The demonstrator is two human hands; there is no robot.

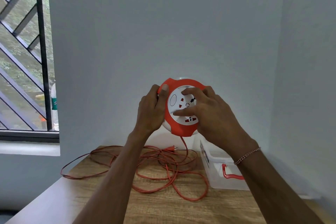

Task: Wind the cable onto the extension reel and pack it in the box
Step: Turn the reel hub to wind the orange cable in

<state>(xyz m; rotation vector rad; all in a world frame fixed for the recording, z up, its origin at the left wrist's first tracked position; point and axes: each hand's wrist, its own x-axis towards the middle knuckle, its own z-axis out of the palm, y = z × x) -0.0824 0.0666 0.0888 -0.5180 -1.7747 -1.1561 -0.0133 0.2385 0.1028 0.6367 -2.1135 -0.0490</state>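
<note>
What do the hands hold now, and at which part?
The reel. The left hand grips its orange left rim; the right hand lies on its white socket face, fingers spread.

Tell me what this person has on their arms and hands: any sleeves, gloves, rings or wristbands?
Both forearms are bare as far as the picture shows, with no sleeves in view and no gloves. The left hand shows no ring, watch or band. The right hand shows no rings either, but that wrist carries a thin bracelet, a twisted strand of pinkish and white thread or small beads.
</note>
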